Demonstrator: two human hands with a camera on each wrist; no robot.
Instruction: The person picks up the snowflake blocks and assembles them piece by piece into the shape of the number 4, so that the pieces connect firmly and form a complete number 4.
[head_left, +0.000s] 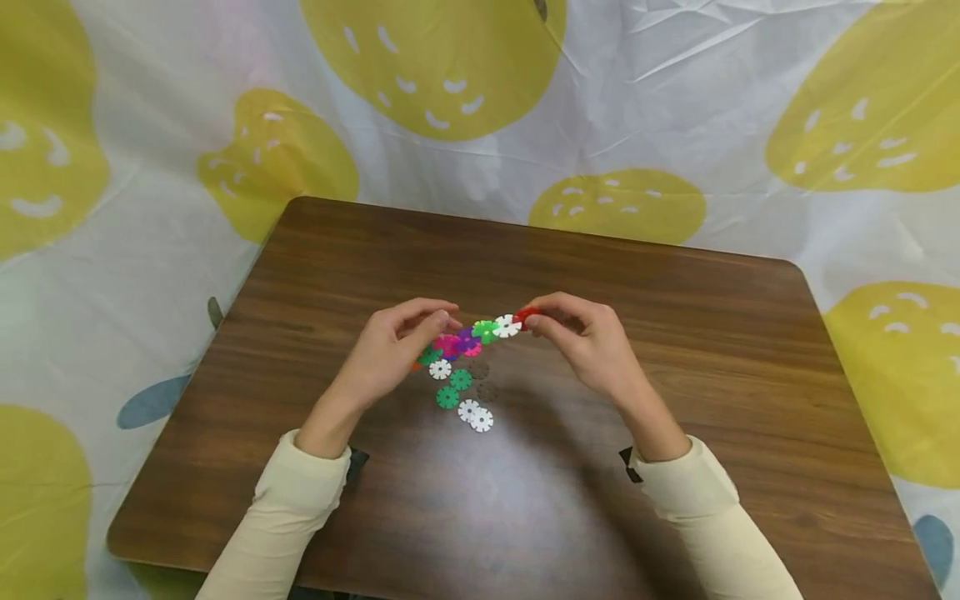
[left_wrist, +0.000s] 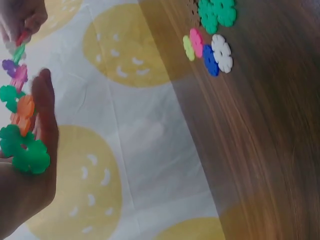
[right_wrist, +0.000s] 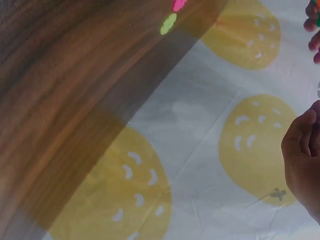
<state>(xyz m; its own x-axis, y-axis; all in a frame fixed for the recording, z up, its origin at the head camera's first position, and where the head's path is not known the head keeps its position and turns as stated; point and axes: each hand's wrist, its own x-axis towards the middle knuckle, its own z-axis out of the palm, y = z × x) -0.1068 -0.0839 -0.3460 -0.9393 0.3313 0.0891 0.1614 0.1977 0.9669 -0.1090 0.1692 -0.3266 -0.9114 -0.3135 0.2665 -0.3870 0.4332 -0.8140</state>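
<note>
A chain of interlocking snowflake discs [head_left: 485, 332] stretches between the two hands above the table, with purple, bright green, white and other colours in it. My left hand [head_left: 382, 350] holds the chain's left part; in the left wrist view, green and orange discs [left_wrist: 25, 114] lie along the palm and fingers. At the other end, my right hand [head_left: 592, 337] pinches a red disc [head_left: 527, 317] between thumb and fingers, beside the white disc [head_left: 507, 326]. In the right wrist view the right hand [right_wrist: 302, 155] shows only at the edge, and its disc is hidden.
Loose discs lie on the brown wooden table [head_left: 720, 350] below the chain: green ones [head_left: 447, 397], white ones [head_left: 482, 419] and brown ones [head_left: 486, 392]. Blue [left_wrist: 210, 61], pink and yellow discs show in the left wrist view. A patterned cloth [head_left: 465, 183] hangs behind the table.
</note>
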